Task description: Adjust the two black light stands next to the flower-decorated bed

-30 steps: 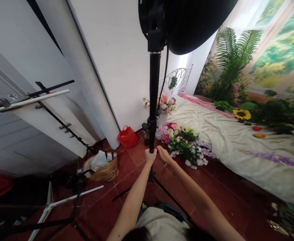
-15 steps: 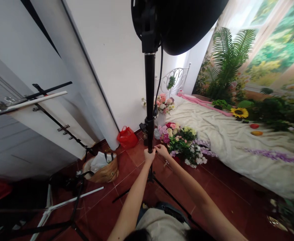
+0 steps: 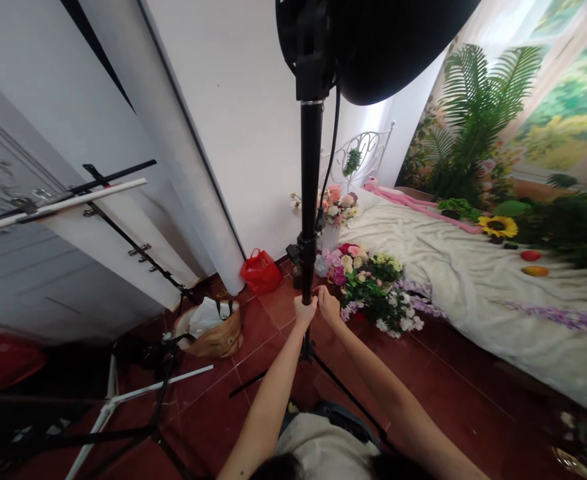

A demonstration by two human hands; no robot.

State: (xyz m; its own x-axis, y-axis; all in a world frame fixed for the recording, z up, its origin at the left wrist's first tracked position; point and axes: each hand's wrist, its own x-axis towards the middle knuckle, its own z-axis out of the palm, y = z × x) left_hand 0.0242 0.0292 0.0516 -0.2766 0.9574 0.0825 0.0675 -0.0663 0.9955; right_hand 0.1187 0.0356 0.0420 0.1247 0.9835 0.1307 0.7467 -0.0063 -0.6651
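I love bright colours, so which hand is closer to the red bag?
The left. The left hand grips the black pole, right of the red bag; the right hand is farther right, beside the pole.

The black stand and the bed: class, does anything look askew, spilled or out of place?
The black stand, gripped by the left hand, looks upright. A red fruit-like piece and an orange one lie on the bed, seemingly odd for bedding. No spill shows.

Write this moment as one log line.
left hand: gripping black tubular stand | right hand: close beside it | red plastic bag: on reddish tiled floor
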